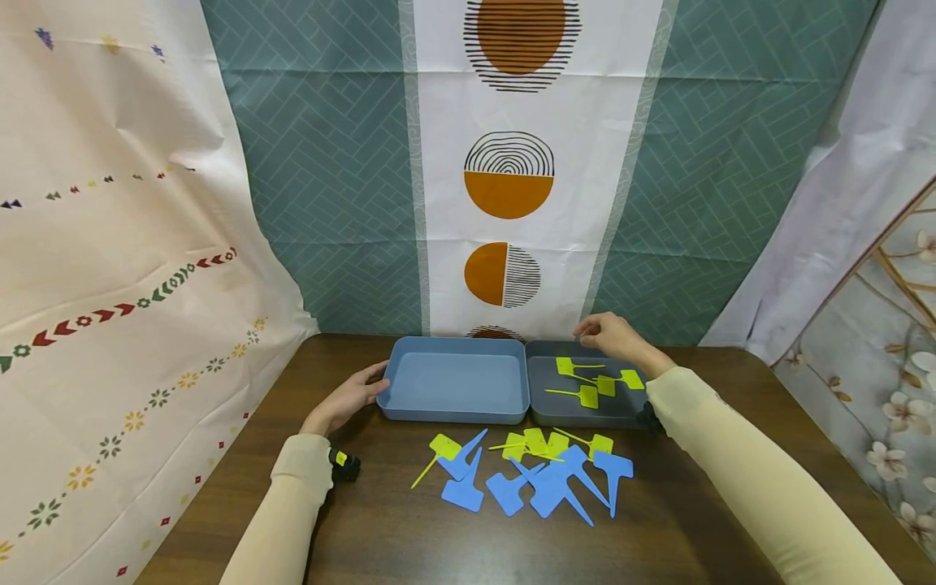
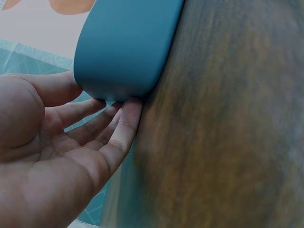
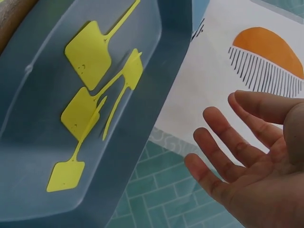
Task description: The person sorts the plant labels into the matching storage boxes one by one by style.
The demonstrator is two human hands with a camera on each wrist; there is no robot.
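Observation:
My left hand touches the left end of a blue tray, its fingertips and thumb against the outer wall. My right hand hovers over the back edge of a grey tray; its fingers are spread and hold nothing in the right wrist view. Several yellow plant labels lie inside the grey tray, some overlapping. The blue tray has nothing in it. In front of both trays, more yellow labels and several blue T-shaped labels lie loosely mixed on the table.
The two trays stand side by side near the back of a dark wooden table. A patterned curtain hangs just behind the table, and a cream cloth hangs at the left. Floral fabric stands at the right.

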